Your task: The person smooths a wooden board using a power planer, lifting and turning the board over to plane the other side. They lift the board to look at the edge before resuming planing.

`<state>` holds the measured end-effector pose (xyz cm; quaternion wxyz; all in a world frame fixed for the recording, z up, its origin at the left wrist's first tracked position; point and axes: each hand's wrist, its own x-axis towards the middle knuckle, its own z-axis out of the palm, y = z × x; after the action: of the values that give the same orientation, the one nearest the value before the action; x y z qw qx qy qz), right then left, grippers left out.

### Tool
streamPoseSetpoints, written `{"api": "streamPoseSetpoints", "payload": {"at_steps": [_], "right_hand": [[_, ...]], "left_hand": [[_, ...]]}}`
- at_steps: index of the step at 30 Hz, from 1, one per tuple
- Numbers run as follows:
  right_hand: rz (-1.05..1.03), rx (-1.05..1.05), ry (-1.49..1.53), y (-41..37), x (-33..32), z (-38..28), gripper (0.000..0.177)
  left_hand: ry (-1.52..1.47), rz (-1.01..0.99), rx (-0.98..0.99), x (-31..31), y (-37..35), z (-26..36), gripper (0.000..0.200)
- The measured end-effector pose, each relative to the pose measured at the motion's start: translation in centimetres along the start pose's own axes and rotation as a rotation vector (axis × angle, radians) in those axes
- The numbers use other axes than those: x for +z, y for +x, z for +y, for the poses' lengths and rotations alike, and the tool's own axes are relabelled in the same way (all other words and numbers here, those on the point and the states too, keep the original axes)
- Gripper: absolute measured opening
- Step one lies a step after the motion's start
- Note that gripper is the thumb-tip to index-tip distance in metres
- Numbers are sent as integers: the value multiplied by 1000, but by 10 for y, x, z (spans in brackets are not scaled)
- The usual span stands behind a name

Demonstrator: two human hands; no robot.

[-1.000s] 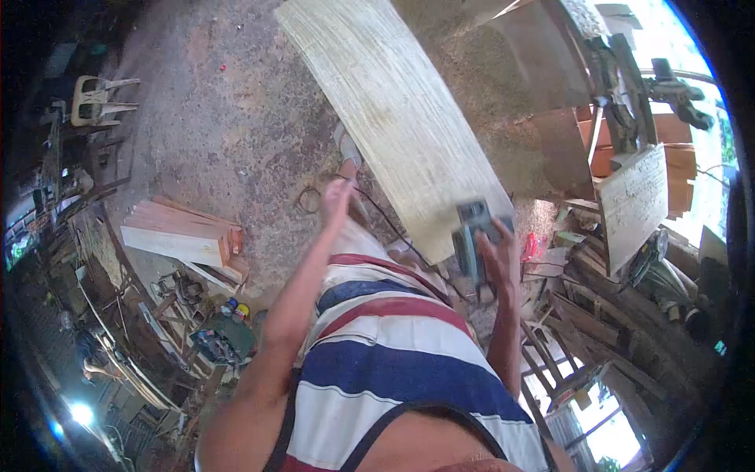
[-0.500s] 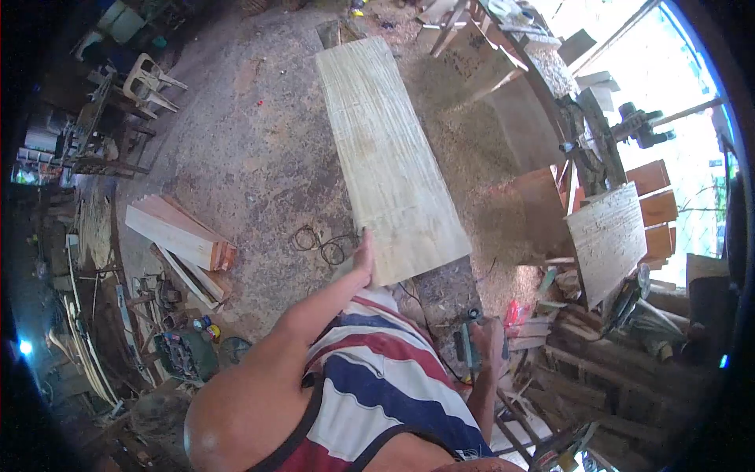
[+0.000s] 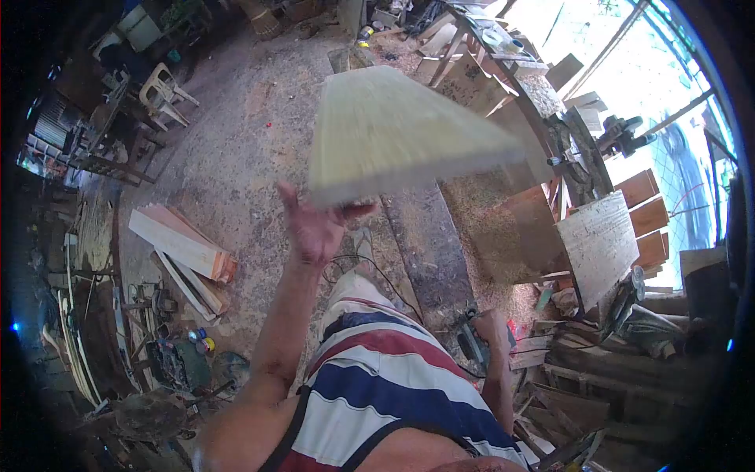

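Observation:
A wide pale wooden board (image 3: 393, 130) is in mid-motion ahead of me, tilted and smeared, its near edge raised off the bench beneath. My left hand (image 3: 316, 232) is just below the board's near left corner, blurred, with fingers and thumb spread apart. Down at my right side, my right hand (image 3: 494, 326) is wrapped round the handle of a dark electric planer (image 3: 471, 346). A black cord (image 3: 393, 287) runs across the floor near my legs.
Stacked planks (image 3: 179, 240) lie on the floor at left. A plastic chair (image 3: 163, 94) stands farther back. To the right are wood shavings (image 3: 491, 228), a leaning panel (image 3: 599, 244) and a cluttered workbench (image 3: 578, 153). Scrap timber (image 3: 582, 366) is piled at lower right.
The board lay flat with my left hand at its near left edge; its near end has swung up and away. My left hand has moved forward and left, fingers spreading. The planer remains in my right hand.

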<state>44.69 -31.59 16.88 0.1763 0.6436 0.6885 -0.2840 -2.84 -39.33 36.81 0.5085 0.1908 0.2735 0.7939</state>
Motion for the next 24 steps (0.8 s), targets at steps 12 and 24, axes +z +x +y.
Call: {"api": "streamPoseSetpoints", "payload": {"at_steps": [12, 24], "right_hand": [[67, -45, 67, 11, 26, 26, 36], [80, 51, 110, 1, 19, 14, 38]], "left_hand": [[325, 202, 263, 90, 32, 6, 57], [316, 213, 291, 98, 42, 20, 58]]}}
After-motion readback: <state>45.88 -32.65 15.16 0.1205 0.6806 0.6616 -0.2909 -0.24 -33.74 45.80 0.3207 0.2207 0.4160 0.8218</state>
